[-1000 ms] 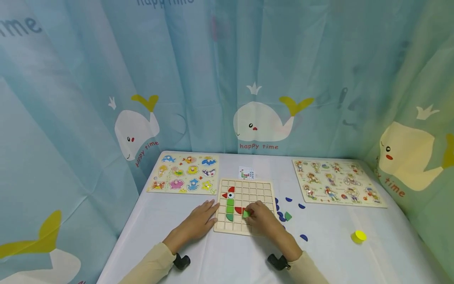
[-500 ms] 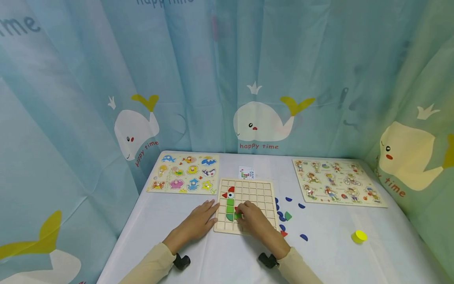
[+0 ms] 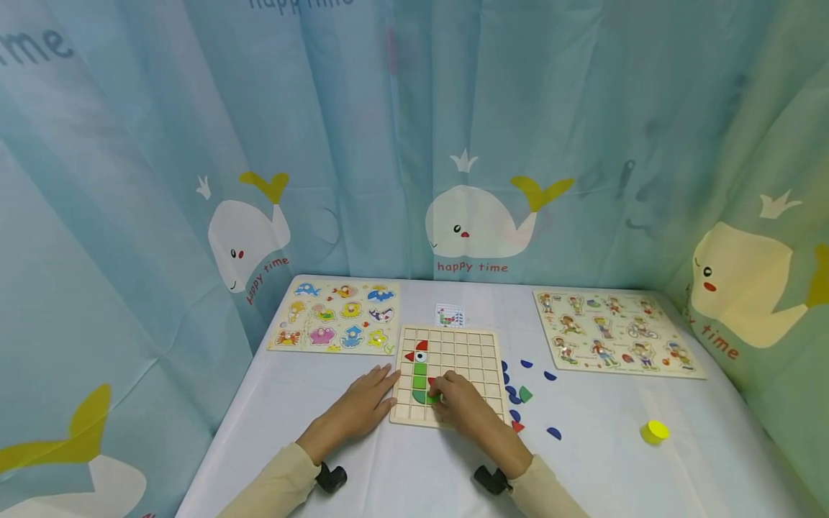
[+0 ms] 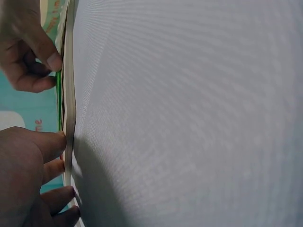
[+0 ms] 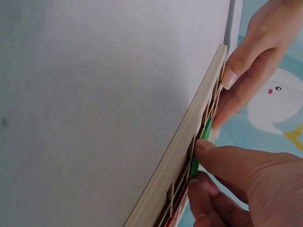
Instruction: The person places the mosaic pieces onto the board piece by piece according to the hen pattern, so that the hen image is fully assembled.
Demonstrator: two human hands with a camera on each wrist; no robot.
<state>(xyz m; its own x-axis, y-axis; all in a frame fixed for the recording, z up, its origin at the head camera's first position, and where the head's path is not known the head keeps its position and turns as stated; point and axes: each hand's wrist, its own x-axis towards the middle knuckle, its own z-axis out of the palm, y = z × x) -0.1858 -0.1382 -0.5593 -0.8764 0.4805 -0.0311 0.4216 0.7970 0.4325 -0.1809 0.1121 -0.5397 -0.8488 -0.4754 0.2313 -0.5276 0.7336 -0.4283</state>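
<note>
A wooden grid board (image 3: 466,352) lies mid-table. My left hand (image 3: 365,403) rests beside it, straight fingers touching its left edge. My right hand (image 3: 463,403) is over the lower middle, pinching a green tile (image 5: 195,166) between thumb and fingers, down at a cell. Just left of that tile sits a rounded green piece (image 3: 419,396). Above it stand two green squares (image 3: 420,382), an eye tile (image 3: 421,357), a red triangle (image 3: 409,357) and a curved red piece (image 3: 423,345). My right fingers partly hide another red piece (image 3: 432,381).
Right of the board are scattered blue half-rounds (image 3: 553,433), a green piece (image 3: 525,394) and a red piece (image 3: 517,426). A yellow cylinder (image 3: 654,432) stands further right. Behind lie a pattern card (image 3: 450,315), a sea-animal puzzle (image 3: 337,316) and a figure puzzle (image 3: 615,331).
My right hand has carried the green tile leftward across the board to a cell beside the rounded green piece, uncovering a red piece by the board. My left hand has stayed put.
</note>
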